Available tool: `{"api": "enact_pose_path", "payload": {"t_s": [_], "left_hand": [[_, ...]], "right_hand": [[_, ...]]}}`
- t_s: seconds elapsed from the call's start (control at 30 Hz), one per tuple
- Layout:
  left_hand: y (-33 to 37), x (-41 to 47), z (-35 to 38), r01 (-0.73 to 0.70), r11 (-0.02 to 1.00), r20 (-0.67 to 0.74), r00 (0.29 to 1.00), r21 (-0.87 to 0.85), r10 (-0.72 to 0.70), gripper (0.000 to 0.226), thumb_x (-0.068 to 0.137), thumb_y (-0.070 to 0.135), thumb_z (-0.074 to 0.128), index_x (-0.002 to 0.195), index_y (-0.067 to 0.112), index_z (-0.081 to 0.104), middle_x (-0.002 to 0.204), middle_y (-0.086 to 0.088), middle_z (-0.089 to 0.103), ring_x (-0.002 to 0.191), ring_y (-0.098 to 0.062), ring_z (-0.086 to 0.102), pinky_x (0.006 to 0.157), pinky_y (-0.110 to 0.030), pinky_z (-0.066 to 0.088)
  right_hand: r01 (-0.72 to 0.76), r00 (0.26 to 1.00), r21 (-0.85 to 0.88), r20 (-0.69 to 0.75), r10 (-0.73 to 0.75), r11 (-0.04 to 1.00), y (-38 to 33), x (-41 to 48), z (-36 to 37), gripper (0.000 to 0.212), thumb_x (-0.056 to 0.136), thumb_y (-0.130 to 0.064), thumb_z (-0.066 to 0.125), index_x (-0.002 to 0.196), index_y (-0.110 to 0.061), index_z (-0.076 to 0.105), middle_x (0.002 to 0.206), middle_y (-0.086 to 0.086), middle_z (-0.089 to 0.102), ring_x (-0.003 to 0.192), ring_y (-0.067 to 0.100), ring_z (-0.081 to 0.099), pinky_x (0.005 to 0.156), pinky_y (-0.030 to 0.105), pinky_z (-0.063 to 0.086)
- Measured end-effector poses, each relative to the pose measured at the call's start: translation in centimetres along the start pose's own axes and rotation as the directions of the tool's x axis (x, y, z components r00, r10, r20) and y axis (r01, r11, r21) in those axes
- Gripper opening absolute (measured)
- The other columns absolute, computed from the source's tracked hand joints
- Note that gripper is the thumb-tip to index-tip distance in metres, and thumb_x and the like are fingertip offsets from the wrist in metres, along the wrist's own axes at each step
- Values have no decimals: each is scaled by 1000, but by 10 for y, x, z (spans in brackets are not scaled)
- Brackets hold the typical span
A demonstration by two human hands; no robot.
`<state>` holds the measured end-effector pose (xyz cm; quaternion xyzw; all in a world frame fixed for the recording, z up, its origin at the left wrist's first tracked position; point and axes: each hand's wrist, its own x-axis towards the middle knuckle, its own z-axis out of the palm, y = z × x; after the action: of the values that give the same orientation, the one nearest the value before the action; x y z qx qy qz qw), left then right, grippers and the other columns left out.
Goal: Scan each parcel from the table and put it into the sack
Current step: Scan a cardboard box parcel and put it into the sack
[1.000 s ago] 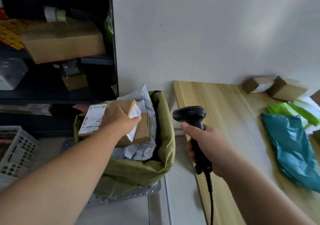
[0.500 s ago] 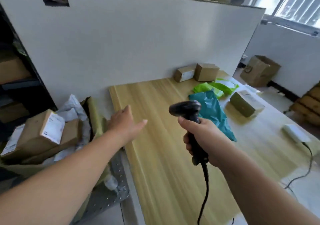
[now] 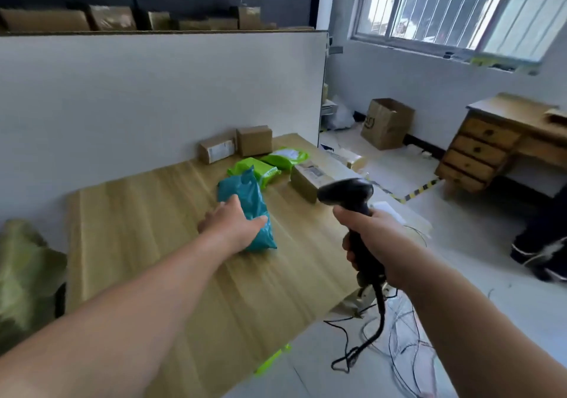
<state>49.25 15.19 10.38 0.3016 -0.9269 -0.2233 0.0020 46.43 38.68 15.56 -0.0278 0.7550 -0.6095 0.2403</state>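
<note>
A teal plastic parcel lies in the middle of the wooden table. My left hand is spread over its near end, thumb across the bag, fingers on its left side. My right hand grips the handle of a black corded scanner, held upright over the table's right edge. Behind the teal parcel lie two bright green bags, a brown box and two small brown boxes against the partition. The olive sack shows at the left edge.
A white partition backs the table. Cables trail over the floor to the right. An open cardboard box and a wooden desk with drawers stand farther right. A dark bag sits at the right edge.
My view swung right from the sack to the table. My left hand let go of the box in the sack, crossed the table and landed on the teal parcel. The scanner stays gripped.
</note>
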Motion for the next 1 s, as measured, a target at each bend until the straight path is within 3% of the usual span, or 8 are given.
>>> {"api": "enact_pose_path", "payload": {"t_s": [0.33,0.53,0.73,0.83,0.9,1.0], "left_hand": [[70,82,57,60,998,61,996,-19,-58,87,83,64,53,149,15,23,148,-11,36,134,-32,37,105,-43,35],[134,189,109,64,973,138,990,-221,-33,90,82,58,59,147,7,24,151,-12,33,137,-30,33,106,-38,32],[189,297,160,270,817,264,953,-509,-150,77,77,44,74,135,11,34,137,-7,50,123,-27,49,97,-32,39],[204,335,189,355,722,294,931,-594,-216,88,73,41,78,140,11,28,136,-8,49,122,-28,49,102,-35,41],[209,351,207,398,666,331,914,-631,-233,99,73,40,78,146,11,19,140,-9,46,125,-28,46,105,-38,40],[212,363,231,423,617,352,904,-664,-242,112,71,40,80,151,15,4,146,-9,40,131,-27,41,109,-36,35]], "right_hand": [[-75,997,62,-30,77,995,15,84,-63,34,90,-41,67,101,-11,57,57,5,58,44,19,52,43,25,42],[-85,990,31,-113,88,996,9,196,-90,30,90,-39,67,100,-12,58,58,5,62,48,19,57,48,30,47],[-131,983,8,-128,131,991,3,330,-114,24,93,-36,65,104,-16,57,62,4,67,50,17,64,49,30,53],[-127,984,32,-124,130,991,18,393,-116,18,93,-35,65,102,-22,59,84,7,70,64,17,66,59,34,56],[-152,980,41,-120,156,987,34,428,-113,16,91,-38,66,101,-27,60,98,7,69,80,20,66,77,40,58],[-233,967,69,-87,239,970,57,465,-105,17,89,-46,66,100,-34,59,98,0,63,87,19,61,91,46,54]]}}
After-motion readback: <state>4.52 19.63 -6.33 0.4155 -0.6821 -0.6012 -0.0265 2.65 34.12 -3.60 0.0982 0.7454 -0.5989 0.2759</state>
